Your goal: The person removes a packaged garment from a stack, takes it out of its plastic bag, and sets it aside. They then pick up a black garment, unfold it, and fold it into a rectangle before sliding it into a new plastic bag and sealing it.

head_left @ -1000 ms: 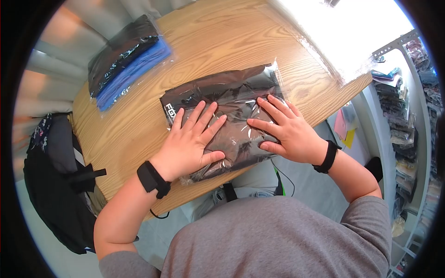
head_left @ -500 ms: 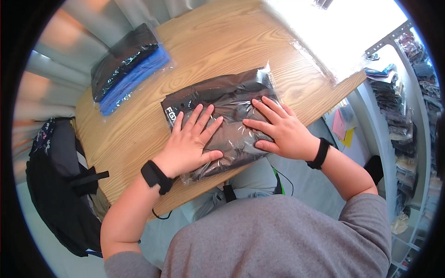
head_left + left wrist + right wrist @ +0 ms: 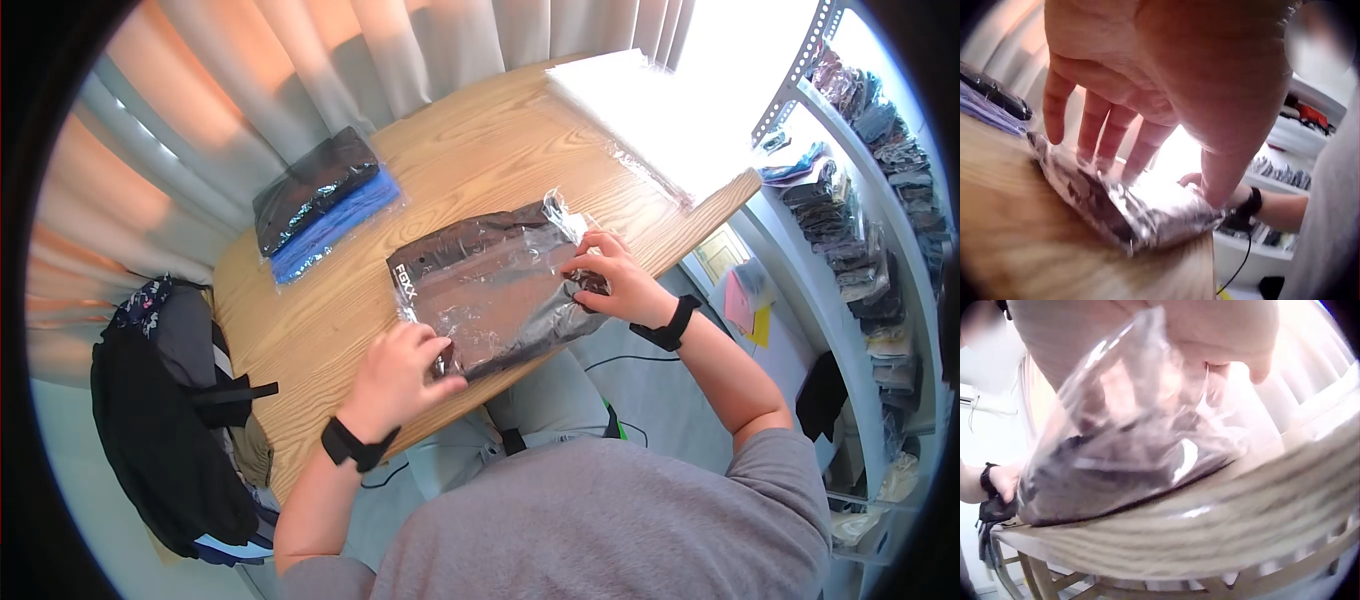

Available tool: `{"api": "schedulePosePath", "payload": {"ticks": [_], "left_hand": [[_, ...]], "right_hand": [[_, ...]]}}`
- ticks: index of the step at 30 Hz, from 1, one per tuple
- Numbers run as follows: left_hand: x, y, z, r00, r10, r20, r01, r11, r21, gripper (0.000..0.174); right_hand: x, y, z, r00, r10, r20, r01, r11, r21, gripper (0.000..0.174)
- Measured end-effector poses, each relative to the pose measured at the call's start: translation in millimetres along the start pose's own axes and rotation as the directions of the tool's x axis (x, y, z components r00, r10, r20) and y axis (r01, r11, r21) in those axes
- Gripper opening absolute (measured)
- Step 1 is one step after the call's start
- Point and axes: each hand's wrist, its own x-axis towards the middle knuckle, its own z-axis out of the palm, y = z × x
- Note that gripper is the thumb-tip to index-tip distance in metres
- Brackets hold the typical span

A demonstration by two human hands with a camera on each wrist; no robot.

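Observation:
A folded dark garment in a clear plastic bag (image 3: 490,295), with white lettering at its left corner, lies on the wooden table's near side. My left hand (image 3: 392,372) is at the bag's near left corner, its fingers (image 3: 1094,128) reaching down to the plastic, loosely extended, with the thumb apart. At the opposite end, my right hand (image 3: 630,285) has bent fingers and thumb pinching the bag's right edge. Loose clear film (image 3: 1147,356) stands up there in front of the right palm and fingers.
Another bagged stack, black over blue (image 3: 335,225), sits at the table's far left. Clear plastic sheets (image 3: 640,110) lie at the far right. A black bag (image 3: 170,430) is beside the table on the left. Shelves of packed goods (image 3: 850,250) stand on the right; curtains (image 3: 450,50) hang behind.
Both hands lay flat on the bag before. The left has moved to the near left corner and the right to the right edge, fingers now bent. The head view has tilted up.

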Motion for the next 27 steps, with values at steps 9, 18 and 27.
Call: {"api": "schedulePosePath", "payload": {"ticks": [9,18,27], "left_hand": [[-17,-11,41,0.992,0.069,-0.104,-0.047,0.979,0.198,0.049],[5,-12,-24,0.982,-0.166,-0.091,0.154,0.981,-0.121,0.020],[36,-90,-77,0.873,-0.466,-0.144,0.199,0.610,-0.767,0.026]], "right_hand": [[-27,27,-15,0.994,0.053,0.092,-0.060,0.995,0.077,0.046],[-27,12,-17,0.990,0.141,0.028,-0.139,0.884,0.446,0.063],[59,-8,-23,0.986,0.075,-0.152,-0.020,0.942,0.335,0.038]]}}
